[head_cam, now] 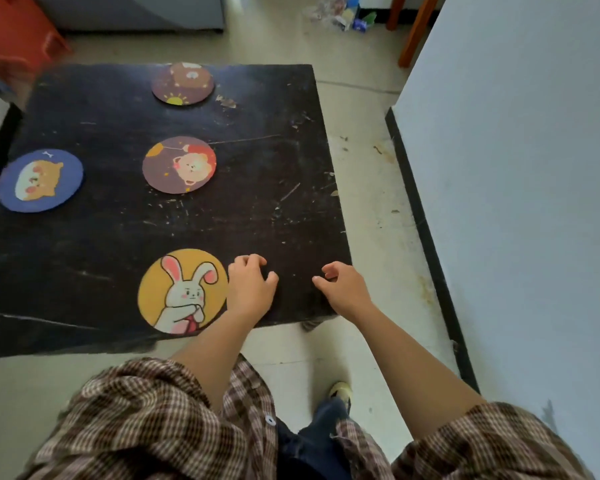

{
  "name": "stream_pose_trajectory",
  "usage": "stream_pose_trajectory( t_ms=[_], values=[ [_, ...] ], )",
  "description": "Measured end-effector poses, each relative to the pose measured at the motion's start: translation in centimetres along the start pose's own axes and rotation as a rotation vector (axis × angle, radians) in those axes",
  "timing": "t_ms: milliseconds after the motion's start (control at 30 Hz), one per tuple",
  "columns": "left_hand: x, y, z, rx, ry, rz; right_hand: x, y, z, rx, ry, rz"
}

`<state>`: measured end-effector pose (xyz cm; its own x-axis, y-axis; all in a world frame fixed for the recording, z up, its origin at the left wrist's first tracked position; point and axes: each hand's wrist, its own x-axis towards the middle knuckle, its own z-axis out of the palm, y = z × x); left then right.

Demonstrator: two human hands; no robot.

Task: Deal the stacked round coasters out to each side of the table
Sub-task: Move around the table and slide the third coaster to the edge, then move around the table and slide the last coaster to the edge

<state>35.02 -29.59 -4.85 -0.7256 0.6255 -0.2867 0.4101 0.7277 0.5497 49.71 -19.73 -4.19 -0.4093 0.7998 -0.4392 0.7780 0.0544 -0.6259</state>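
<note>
Both hands empty, fingers loosely curled: L hand (250, 289) sat just right of the rabbit coaster (182, 292) at the table's (291, 168) near edge, R hand (343, 289) farther off, middle coaster (180, 164) straight ahead, w/ right side bare.

You are looking down on a dark, scratched table (278, 188) whose worn top carries four round coasters, all lying flat and well apart from one another. Take the balloon-and-bear coaster (179, 164) near the middle as your mark. Beyond it, close to the far edge, lies the brown bear coaster with a small sun (182, 83). To its left, near the left edge, lies the blue coaster with an orange dog (39, 180). On your side of it, at the near edge, lies the yellow rabbit coaster (182, 292). The tabletop to the right of your mark carries only scuffs and pale flecks.
</note>
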Motion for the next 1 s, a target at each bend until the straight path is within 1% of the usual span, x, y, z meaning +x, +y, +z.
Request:
stream_pose_trajectory(
  t_ms=[233,400,700,867,1000],
  values=[
    [-5.6,7.4,7.1,-0.097,-0.003,-0.077,0.3,8.3,-8.3,-0.105,-0.095,-0.030],
    [-6.1,10.8,9.0,-0.114,0.034,-0.123,3.2,9.8,-11.5,-0.177,-0.131,-0.098],
    [-0.8,12.8,9.4,-0.136,0.152,-0.264,11.2,6.0,-12.0,-0.277,-0.239,-0.263],
    [3.8,13.5,9.0,-0.158,0.232,-0.321,16.7,2.4,-11.8,-0.362,-0.277,-0.354],
    [8.1,14.5,8.0,-0.190,0.279,-0.417,21.5,-1.8,-11.1,-0.442,-0.331,-0.431]
  ],
)
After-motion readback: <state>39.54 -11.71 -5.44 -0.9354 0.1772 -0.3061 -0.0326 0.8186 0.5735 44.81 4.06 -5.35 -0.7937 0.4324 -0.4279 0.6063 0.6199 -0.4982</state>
